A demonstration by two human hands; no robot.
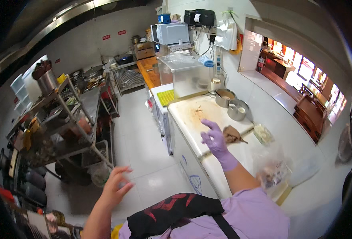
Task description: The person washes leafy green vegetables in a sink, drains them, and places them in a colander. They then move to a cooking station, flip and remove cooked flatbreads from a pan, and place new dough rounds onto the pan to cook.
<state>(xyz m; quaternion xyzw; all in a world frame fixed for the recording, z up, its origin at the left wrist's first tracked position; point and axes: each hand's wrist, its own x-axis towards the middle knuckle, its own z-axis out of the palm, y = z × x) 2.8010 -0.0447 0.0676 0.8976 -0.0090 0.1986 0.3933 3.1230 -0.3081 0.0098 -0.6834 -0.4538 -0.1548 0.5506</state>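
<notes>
Bare, my left hand (117, 183) is held over the tiled floor with its fingers apart and nothing in them. My right hand (216, 142), in a purple glove, is raised above the front edge of a white chest freezer's lid (188, 119), its fingers spread and slightly curled, holding nothing. Just right of that hand a brown cloth (232, 135) lies crumpled on the lid. Brown crumbs (198, 109) are scattered farther back. Two metal pots (224, 98) stand at the lid's right rear, beside a bag of pale chopped food (263, 133).
A metal shelf rack (74, 121) loaded with containers stands at the left. Behind the freezer is a clear plastic box (191, 80), and a microwave (173, 33) sits farther back. A plastic bag (273, 173) lies to the right of my right arm. Tiled floor (134, 134) runs between rack and freezer.
</notes>
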